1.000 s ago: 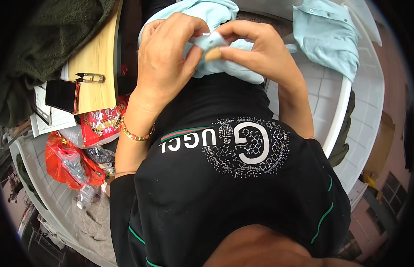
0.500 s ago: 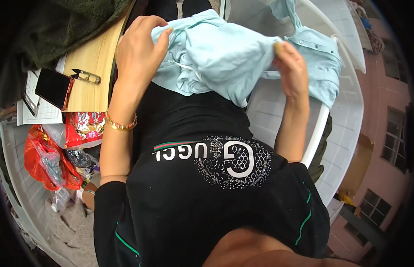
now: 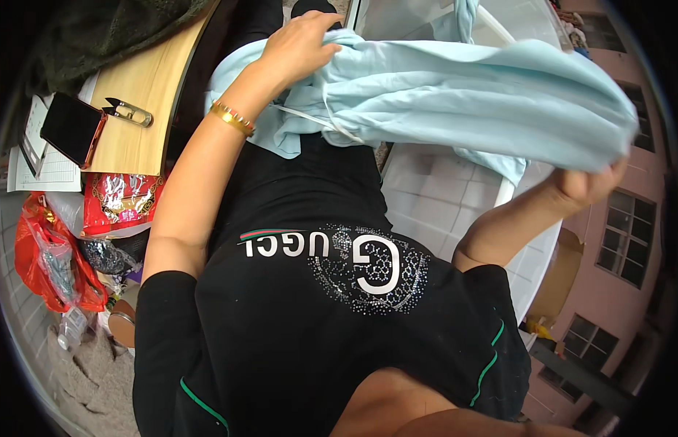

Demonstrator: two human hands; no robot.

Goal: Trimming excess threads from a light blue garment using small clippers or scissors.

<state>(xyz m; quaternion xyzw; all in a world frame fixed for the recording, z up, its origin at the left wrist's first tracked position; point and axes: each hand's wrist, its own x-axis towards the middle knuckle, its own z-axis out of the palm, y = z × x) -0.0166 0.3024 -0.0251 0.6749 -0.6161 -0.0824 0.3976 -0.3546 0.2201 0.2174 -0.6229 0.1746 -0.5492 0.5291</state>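
A pale blue garment (image 3: 484, 102) is stretched sideways across my lap and out over the white container to the right. My left hand (image 3: 302, 45), a gold bracelet on its wrist, pinches the cloth near the garment's left part. Out at the far right, my right hand (image 3: 592, 182) grips the other end, its fingers partly hidden by the fabric. White cords or strips (image 3: 339, 131) hang from the bunched part over my legs. Below and behind the stretched cloth, more pale blue fabric (image 3: 510, 166) drapes over the container's rim.
On my left, a wooden tabletop (image 3: 146, 87) holds thread snips (image 3: 127, 111), a black phone (image 3: 73, 130), papers (image 3: 55, 171) and dark green cloth (image 3: 113, 36). Below it lie red packages (image 3: 124, 204) and a red plastic bag (image 3: 51, 255). A white container (image 3: 441, 182) stands at right.
My right hand has swung outward to the right, pulling the garment out long. My left hand has shifted right, still holding the cloth. The draped fabric behind is now mostly covered.
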